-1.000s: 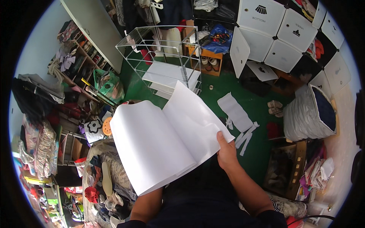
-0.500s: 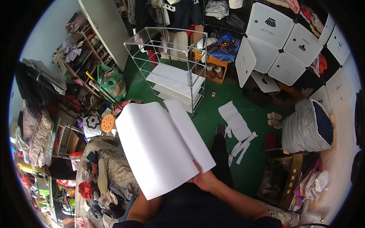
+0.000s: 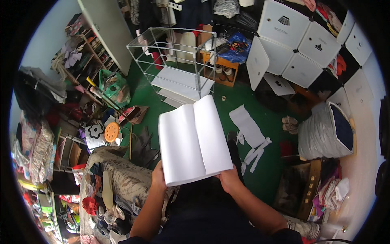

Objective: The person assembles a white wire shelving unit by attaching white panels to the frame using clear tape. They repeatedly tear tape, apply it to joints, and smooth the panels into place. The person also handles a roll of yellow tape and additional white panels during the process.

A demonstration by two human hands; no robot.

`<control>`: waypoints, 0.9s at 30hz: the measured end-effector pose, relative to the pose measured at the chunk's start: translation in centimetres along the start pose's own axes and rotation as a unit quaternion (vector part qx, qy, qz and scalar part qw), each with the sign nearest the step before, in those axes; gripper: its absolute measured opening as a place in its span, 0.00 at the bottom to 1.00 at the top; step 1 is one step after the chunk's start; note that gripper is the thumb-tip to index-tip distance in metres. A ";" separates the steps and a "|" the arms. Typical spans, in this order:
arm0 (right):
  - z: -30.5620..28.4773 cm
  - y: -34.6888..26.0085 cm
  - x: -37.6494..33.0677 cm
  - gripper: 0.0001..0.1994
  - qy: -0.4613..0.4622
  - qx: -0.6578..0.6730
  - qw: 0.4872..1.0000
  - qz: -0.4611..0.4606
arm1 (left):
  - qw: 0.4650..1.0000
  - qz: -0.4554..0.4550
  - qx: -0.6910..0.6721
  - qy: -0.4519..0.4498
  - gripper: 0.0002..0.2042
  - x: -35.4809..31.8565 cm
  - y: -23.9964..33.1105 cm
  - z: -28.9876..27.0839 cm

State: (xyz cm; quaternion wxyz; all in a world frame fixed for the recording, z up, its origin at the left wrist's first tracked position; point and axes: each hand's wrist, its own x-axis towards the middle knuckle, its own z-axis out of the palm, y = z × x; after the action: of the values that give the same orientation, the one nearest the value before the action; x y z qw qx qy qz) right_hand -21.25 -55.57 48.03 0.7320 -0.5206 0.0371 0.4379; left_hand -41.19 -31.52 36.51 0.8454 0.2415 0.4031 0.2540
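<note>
both hands, left hand [image 3: 159, 175] and right hand [image 3: 228, 179], grip white panels [image 3: 195, 138] by their near edge, long axis pointing away.

Room evenly lit, daylight-bright, no single source visible. White panels [image 3: 195, 140] brightest, near glare, surface detail washed out. Soft shadow along fold between panels and beneath them. Green floor [image 3: 227, 107] clear at centre. Strong fisheye curvature: wire rack [image 3: 174, 55] and cabinet [image 3: 308, 38] edges bow toward rim. Black vignette rings frame; clutter at left rim soft, compressed.
</note>
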 end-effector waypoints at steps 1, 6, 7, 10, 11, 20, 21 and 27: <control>-0.8 -0.1 0.3 0.19 0.013 -0.033 0.999 -0.021 | 0.996 0.026 -0.009 0.089 0.11 -1.3 0.5 1.4; -0.5 -0.6 0.5 0.24 0.025 -0.034 0.996 -0.080 | 0.969 0.164 0.183 0.018 0.02 -8.5 3.6 6.8; -0.5 -0.6 0.5 0.24 0.024 -0.033 0.996 -0.078 | 0.950 0.201 0.236 -0.046 0.01 -9.3 3.4 8.6; 0.0 -0.3 0.4 0.24 0.014 -0.030 0.997 -0.071 | 0.904 0.205 0.338 -0.162 0.08 -10.9 2.4 13.2; 0.4 0.0 0.3 0.24 0.008 -0.030 0.997 -0.066 | 0.873 0.239 0.383 -0.185 0.11 -10.4 1.6 13.5; 1.7 1.3 -0.9 0.32 -0.076 -0.135 0.979 -0.130 | 0.974 0.018 0.188 -0.126 0.19 -9.4 0.0 16.0; 1.8 1.2 -0.9 0.31 -0.083 -0.156 0.974 -0.139 | 0.980 0.007 0.164 -0.112 0.20 -9.6 0.5 16.2; 2.8 -0.2 -1.7 0.33 -0.163 -0.299 0.922 -0.184 | 0.988 -0.042 0.106 -0.103 0.26 -8.3 1.3 14.9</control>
State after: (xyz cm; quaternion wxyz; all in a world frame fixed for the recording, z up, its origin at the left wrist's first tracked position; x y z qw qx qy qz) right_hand -23.25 -54.40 50.34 0.6061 -0.6340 -0.3117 0.3656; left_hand -34.02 -38.75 50.28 0.8619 0.3374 0.3484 0.1479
